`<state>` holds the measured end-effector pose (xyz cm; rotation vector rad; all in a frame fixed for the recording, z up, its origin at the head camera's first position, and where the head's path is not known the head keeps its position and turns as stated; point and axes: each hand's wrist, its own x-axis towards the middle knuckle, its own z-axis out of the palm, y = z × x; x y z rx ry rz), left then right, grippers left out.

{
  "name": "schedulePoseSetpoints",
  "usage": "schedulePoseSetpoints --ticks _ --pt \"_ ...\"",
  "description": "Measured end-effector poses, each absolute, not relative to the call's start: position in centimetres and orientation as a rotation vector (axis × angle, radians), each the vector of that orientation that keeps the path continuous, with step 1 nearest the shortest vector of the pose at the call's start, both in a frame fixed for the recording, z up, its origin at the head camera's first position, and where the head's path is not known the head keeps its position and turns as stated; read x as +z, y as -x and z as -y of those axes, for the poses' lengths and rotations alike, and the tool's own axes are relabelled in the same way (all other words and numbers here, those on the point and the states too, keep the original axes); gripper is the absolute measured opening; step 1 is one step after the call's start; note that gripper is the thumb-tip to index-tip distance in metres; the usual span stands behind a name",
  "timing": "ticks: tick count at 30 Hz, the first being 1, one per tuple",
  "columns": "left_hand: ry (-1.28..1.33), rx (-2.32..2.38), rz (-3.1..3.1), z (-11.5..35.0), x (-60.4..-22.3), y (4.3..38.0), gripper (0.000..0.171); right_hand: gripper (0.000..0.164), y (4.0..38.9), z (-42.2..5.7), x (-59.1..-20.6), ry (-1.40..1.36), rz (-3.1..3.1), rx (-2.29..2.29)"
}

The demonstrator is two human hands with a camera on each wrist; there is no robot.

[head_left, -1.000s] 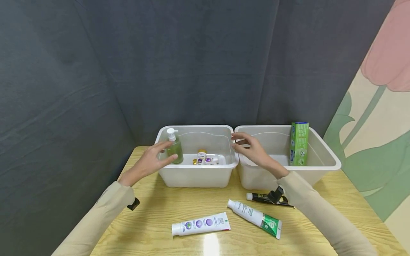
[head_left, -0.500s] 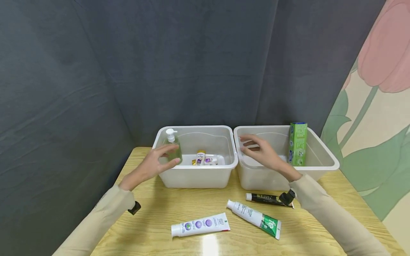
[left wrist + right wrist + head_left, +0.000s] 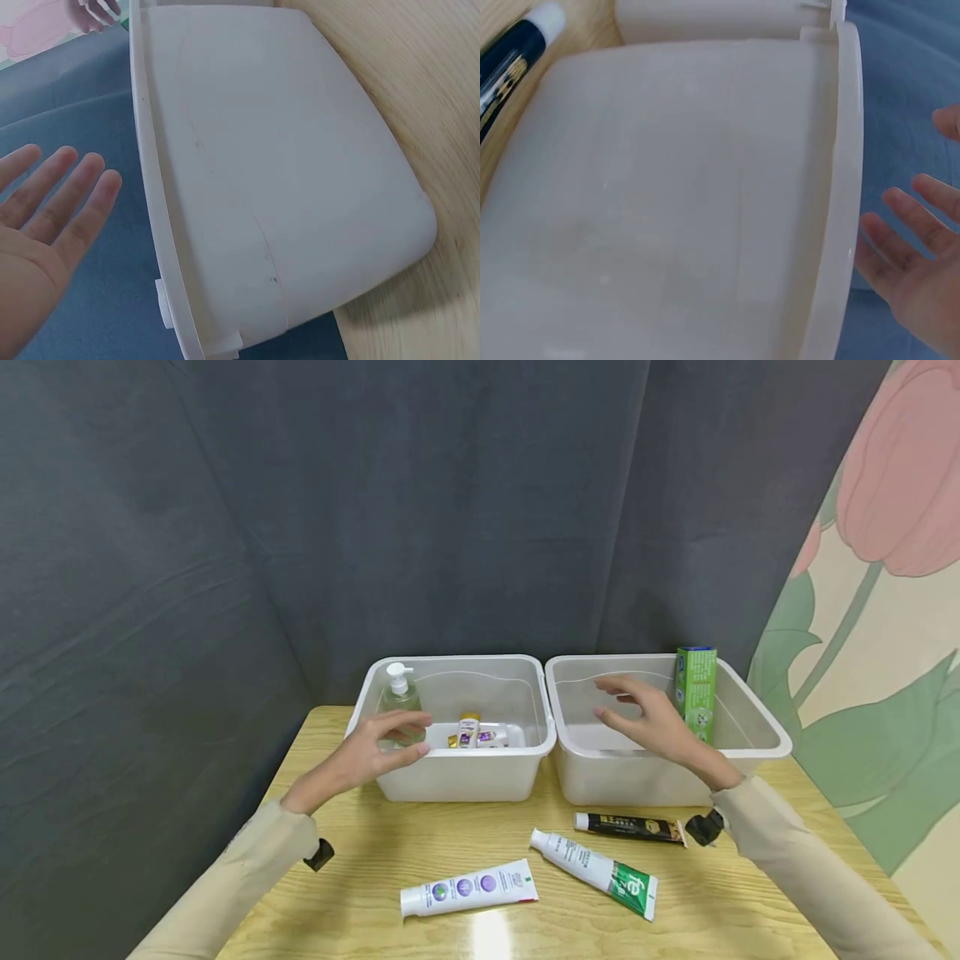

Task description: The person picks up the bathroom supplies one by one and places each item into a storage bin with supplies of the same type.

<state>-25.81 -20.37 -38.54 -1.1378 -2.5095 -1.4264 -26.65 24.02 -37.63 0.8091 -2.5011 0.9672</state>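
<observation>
My left hand (image 3: 378, 750) hovers over the front left rim of the left white bin (image 3: 457, 777), fingers relaxed and holding nothing. Behind its fingers stands a green pump bottle (image 3: 399, 695), partly hidden. Small bottles (image 3: 468, 729) with a gold cap and purple print lie on that bin's floor. Over the right white bin (image 3: 622, 781) is my right hand (image 3: 648, 718), fingers loosely bent around air, left of an upright green box (image 3: 696, 693). Both wrist views show spread fingers beside a bin's outer wall.
On the wooden table (image 3: 345, 893) in front of the bins lie a white toothpaste tube with purple circles (image 3: 469, 889), a white and green tube (image 3: 596, 872) and a black tube (image 3: 630, 827). A dark curtain (image 3: 450, 510) hangs behind the bins.
My right hand has moved right, from the gap between the bins to over the right bin. My left hand has shifted slightly right and down, away from the pump bottle.
</observation>
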Motion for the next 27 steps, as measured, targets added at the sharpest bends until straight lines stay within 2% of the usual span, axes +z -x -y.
schedulePoseSetpoints --ticks 11,27 --pt "1.182 -1.53 2.578 20.3 -38.0 24.9 0.044 0.046 25.8 -26.9 -37.4 -0.719 2.582 0.807" --pt "1.381 -1.604 2.673 19.8 -39.1 24.4 0.041 0.055 24.7 -31.1 -37.0 -0.579 2.69 0.618"
